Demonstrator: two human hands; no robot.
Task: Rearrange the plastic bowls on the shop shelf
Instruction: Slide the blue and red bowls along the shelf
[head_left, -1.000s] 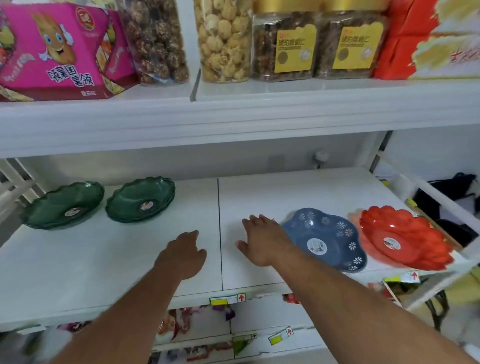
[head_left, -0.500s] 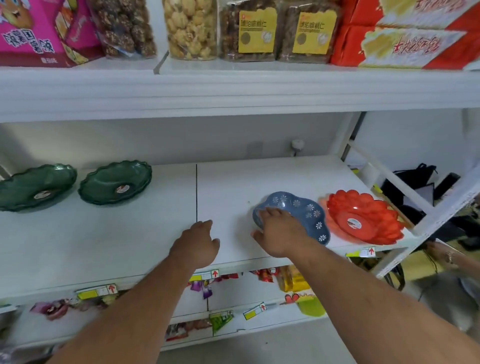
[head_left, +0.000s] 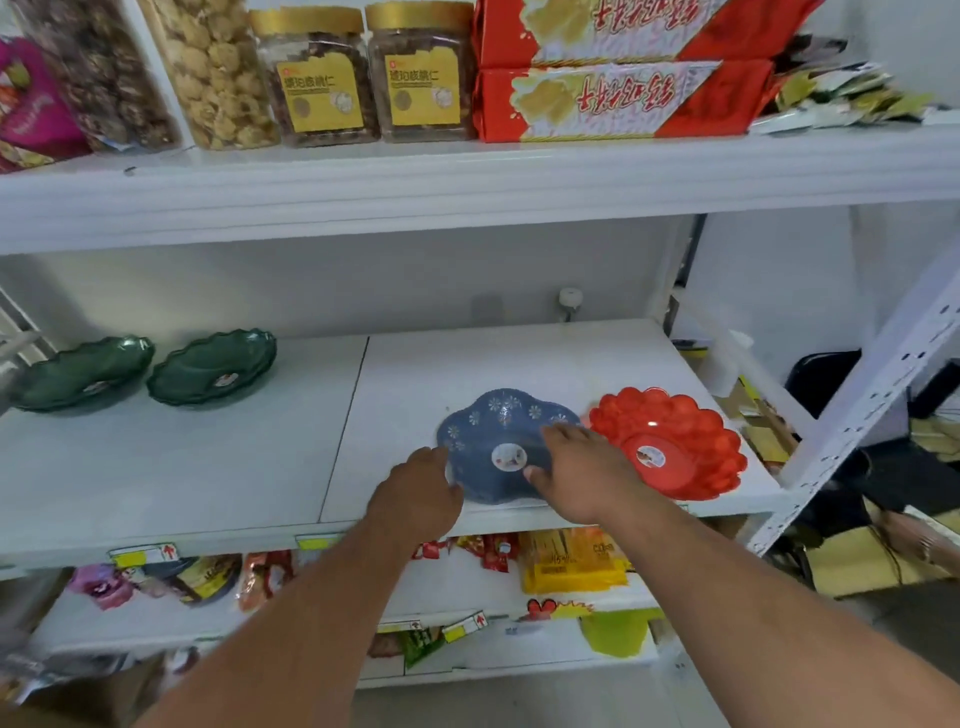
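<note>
Two bare forearms reach up from the bottom edge to a white shop shelf (head_left: 182, 467). The left hand (head_left: 415, 499) touches the left rim of a blue flowered plastic bowl (head_left: 498, 415) near the shelf's front edge, and the right hand (head_left: 587, 473) lies over its right side, fingers spread; whether either hand actually grips it cannot be told. Just right of it sits a red scalloped bowl (head_left: 675, 441), while two dark green bowls (head_left: 213, 366) sit well apart at the far left.
</note>
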